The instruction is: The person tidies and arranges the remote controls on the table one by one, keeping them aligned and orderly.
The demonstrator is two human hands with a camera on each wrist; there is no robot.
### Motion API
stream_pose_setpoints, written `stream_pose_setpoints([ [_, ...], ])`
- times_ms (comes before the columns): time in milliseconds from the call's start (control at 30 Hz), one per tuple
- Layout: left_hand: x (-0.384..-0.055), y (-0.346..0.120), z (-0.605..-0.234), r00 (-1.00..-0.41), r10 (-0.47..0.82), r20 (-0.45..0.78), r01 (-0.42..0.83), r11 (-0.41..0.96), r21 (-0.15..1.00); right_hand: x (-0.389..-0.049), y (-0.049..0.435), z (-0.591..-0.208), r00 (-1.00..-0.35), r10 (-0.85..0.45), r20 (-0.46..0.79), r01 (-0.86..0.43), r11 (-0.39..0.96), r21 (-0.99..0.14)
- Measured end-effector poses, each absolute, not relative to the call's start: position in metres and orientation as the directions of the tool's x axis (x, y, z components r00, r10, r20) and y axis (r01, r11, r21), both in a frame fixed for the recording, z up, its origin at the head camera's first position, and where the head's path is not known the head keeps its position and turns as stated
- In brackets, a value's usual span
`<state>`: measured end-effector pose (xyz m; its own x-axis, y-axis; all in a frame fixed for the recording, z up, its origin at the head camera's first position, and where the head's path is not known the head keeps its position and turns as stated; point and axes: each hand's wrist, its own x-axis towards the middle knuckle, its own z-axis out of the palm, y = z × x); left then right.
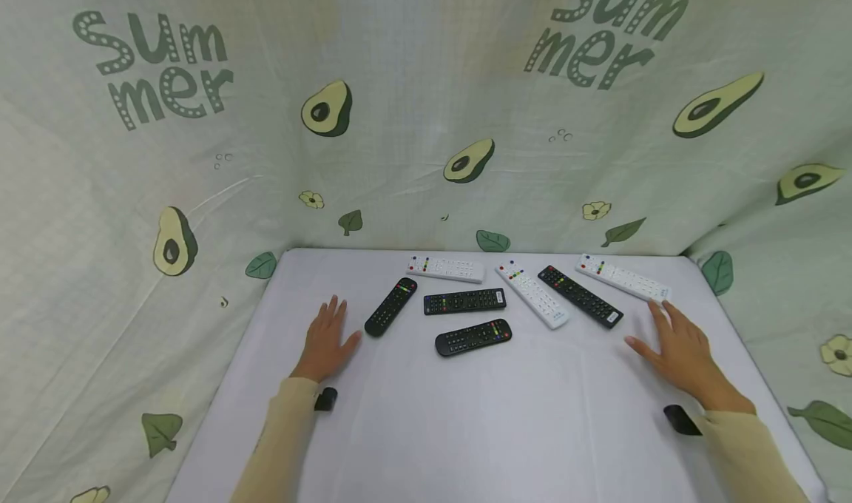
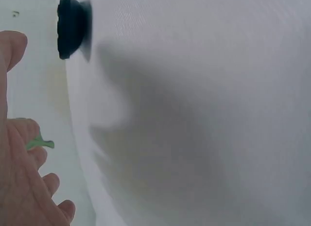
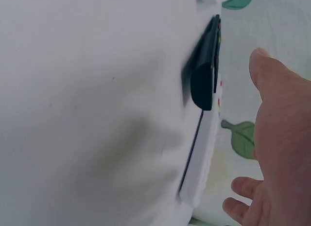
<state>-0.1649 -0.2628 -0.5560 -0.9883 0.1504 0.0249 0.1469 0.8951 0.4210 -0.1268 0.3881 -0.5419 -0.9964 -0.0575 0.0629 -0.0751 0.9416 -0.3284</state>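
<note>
My left hand [image 1: 325, 342] is held over the left part of the table with its fingers extended, holding nothing. Nearest to it lies a slanted black remote control [image 1: 390, 308]. My right hand [image 1: 685, 355] hovers at the right, fingers spread, also holding nothing. Just beyond its fingertips is a white remote control [image 1: 623, 277]; a black remote control [image 1: 580, 296] lies to its left. In the right wrist view, that black remote [image 3: 206, 65] and the white remote [image 3: 199, 163] appear beside the hand. In the left wrist view, the palm [image 2: 22, 187] and its shadow show above the cloth.
Between the hands lie a slanted white remote [image 1: 532, 294], a white remote [image 1: 446, 269] at the back, and two black remotes, one [image 1: 464, 301] behind the other [image 1: 473, 337]. A white cloth covers the table [image 1: 492, 429]. Behind it hangs a printed curtain [image 1: 399, 163].
</note>
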Motion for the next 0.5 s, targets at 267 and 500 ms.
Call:
stream_pose_setpoints([
  [267, -0.16, -0.247, -0.548, -0.984, 0.169, 0.052, 0.174, 0.87, 0.461, -0.13, 0.367, -0.528, -0.99, -0.103, 0.1, -0.129, 0.942, -0.31],
  [500, -0.154, -0.227, -0.539, -0.98, 0.186, 0.063, 0.195, 0.869, 0.455, -0.133, 0.344, -0.52, -0.984, -0.14, 0.107, -0.167, 0.934, -0.316],
])
